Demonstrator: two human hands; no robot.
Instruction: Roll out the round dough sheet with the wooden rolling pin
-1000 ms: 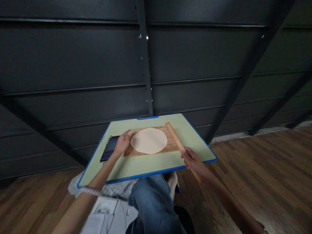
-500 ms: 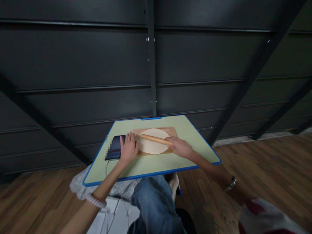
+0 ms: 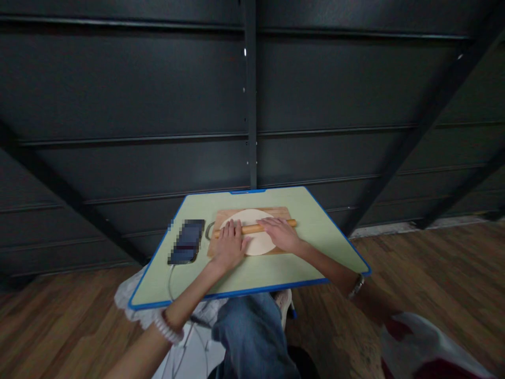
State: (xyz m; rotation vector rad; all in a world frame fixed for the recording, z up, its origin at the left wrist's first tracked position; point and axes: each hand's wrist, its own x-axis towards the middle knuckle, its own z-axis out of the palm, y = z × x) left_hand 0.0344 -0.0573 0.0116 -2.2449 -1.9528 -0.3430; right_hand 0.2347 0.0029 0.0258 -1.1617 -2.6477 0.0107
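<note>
Dough [image 3: 258, 244] lay on a wooden board [image 3: 286, 212], right under both hands. Biggest of all was a pale green table [image 3: 244, 200] with a blue edge, and the board sat near its middle. The dough was already one big, flat, round sheet that filled much of the board, so most of the flattening looked done to me. I could not tell how thin it was, or how much rolling was left. Across it lay a rolling pin [image 3: 249, 229]. The left hand [image 3: 231, 246] was spread over the pin's left part, and the right hand [image 3: 282, 234] lay over its right part. Their fingers looked mostly straight, resting on top and not curled tight around it.

Some bits were hard to see. The hands and pin hid a strip across the dough's middle. Only a tiny bit of the pin's left end peeked out. A phone [image 3: 191, 237] beside the board was partly blurred into little squares. The right thumb was tucked out of sight.
</note>
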